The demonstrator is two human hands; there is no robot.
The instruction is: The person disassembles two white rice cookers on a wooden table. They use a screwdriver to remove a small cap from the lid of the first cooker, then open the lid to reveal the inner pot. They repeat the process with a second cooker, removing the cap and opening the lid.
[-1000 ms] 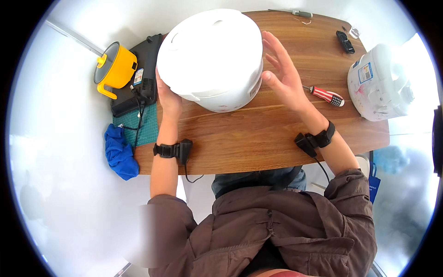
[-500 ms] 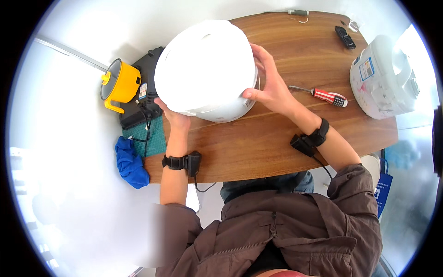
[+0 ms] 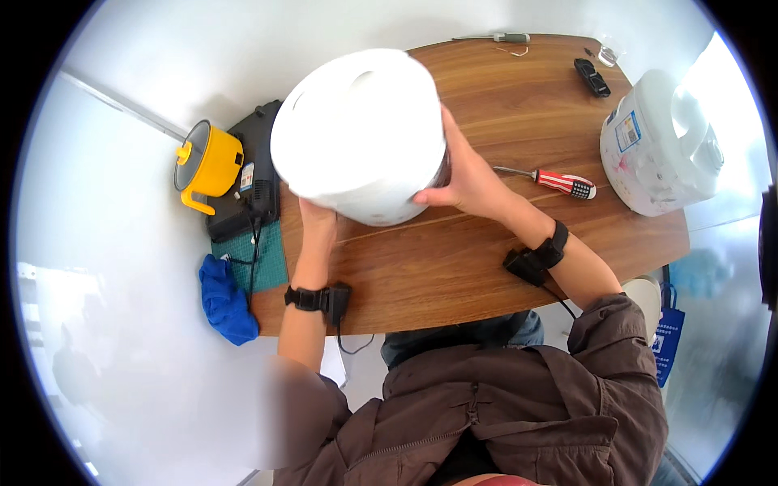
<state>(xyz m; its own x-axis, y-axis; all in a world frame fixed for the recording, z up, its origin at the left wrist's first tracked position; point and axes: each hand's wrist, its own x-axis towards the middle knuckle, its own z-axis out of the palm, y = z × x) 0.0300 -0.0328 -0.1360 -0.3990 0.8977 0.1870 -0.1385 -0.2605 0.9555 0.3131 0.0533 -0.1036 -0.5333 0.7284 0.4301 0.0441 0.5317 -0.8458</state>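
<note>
A white, rounded rice cooker [image 3: 356, 134] is held between my two hands over the left-middle of the table, its smooth white face turned up toward me. My left hand [image 3: 317, 217] grips it from the near left, with most fingers hidden beneath or behind it. On the right side my right hand [image 3: 463, 174] is closed against the wall, thumb on the near side and the other fingers partly hidden. Whether the cooker's underside touches the table cannot be seen. To the right of my right hand lies a red-and-white screwdriver [image 3: 565, 184].
Another white rice cooker [image 3: 648, 150] with a flower print stands at the right edge. On the left are a yellow pot [image 3: 217, 162], a black case [image 3: 271, 134], a green mat [image 3: 271, 263] and a blue cloth [image 3: 225, 301]. A grey-handled screwdriver [image 3: 510, 37] and a black part [image 3: 591, 78] lie at the back.
The held rice cooker has turned slightly; my left fingertips, visible before at its left side, are now hidden. My right hand has shifted a little along its side. The whole view has shifted slightly.
</note>
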